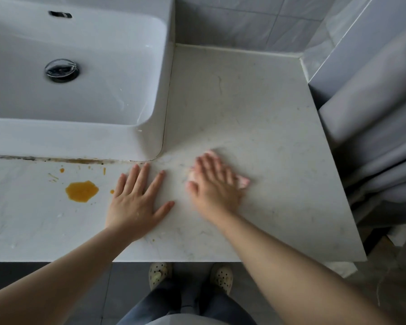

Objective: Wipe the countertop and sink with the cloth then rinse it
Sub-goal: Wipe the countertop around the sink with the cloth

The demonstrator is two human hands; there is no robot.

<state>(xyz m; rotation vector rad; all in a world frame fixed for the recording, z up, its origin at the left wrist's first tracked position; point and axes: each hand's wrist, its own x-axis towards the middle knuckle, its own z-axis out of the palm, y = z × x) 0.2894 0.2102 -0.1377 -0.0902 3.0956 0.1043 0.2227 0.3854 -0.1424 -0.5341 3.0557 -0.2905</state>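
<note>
On the countertop [256, 113], to the right of the sink [68, 137], I have the right hand [215, 184] laid flat over the pink cloth [244, 181]. The fingers are straight and pressing down, not curled around it. Only a little of the cloth shows, a strip past the fingertips and a corner by the little finger. That hand is blurred, so I cannot tell how far the cloth is bunched beneath the palm. The left hand [136, 198] lies just beside it, fingers spread and relaxed on bare stone, holding nothing and not touching the cloth.

I judge the step in hand to be the countertop wipe, with the worst of it not yet done. An orange spill [81, 191] sits left of the left hand, with small splashes around it, and a grimy seam [56, 159] runs along the front foot of the sink.

To do this well, I would keep the palm weight even, so the whole cloth drags rather than rolling up under the fingers. I would lift the left hand clear before sweeping leftward. I would come at the spill from its outer edge and gather it inward, not smear it across the cleaner stone on the right. The seam probably needs a folded edge of cloth pressed into it. The basin and the rinse come after.
</note>
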